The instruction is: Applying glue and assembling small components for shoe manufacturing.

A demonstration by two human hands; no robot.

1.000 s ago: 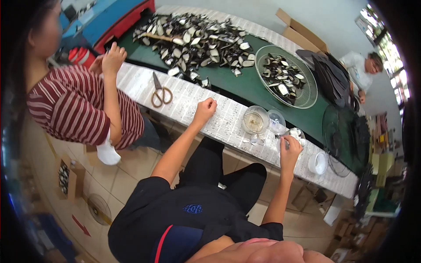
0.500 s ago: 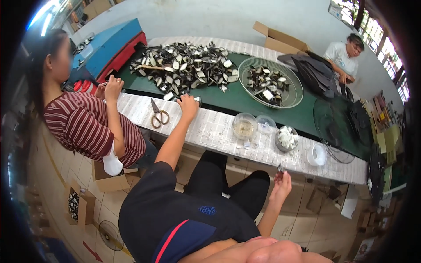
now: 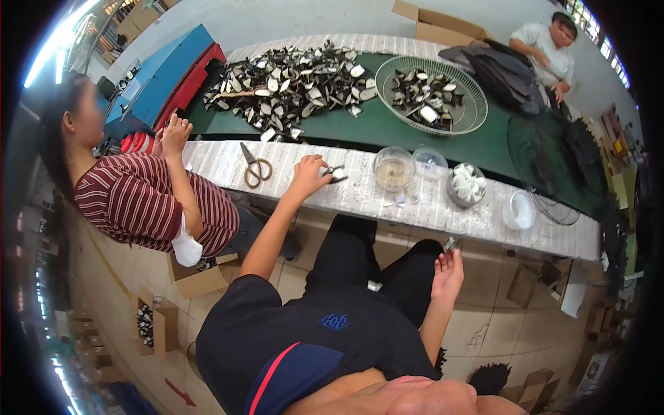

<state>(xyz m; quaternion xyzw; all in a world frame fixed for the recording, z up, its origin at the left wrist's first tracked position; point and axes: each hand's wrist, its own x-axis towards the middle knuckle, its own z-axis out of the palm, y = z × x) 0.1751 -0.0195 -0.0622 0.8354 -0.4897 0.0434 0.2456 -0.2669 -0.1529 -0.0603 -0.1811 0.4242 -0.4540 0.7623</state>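
Observation:
My left hand (image 3: 308, 177) is over the near strip of the table, its curled fingers and thumb at a small dark pliers-like tool (image 3: 336, 173). My right hand (image 3: 448, 274) is raised in front of the table's near edge, beside my right knee. Its fingertips pinch a small grey-and-dark piece (image 3: 451, 244), too small to make out. Left of my left hand lie scissors (image 3: 256, 170) with brown handles. A round clear tub (image 3: 393, 170) stands to the right of the tool, with tiny white bits on the table below it.
Beyond is a heap of black-and-white pieces (image 3: 297, 86) on a green belt (image 3: 360, 130). A round mesh basket (image 3: 474, 124) holds more. Rightward stand a tub of white pieces (image 3: 467, 185) and a translucent cup (image 3: 519, 210). Co-workers are at left (image 3: 149, 200) and far right (image 3: 550, 52).
My left hand has come back from the belt's edge onto the table strip, with the pliers-like tool at its fingers. My right hand still holds its small piece. The view has shifted slightly.

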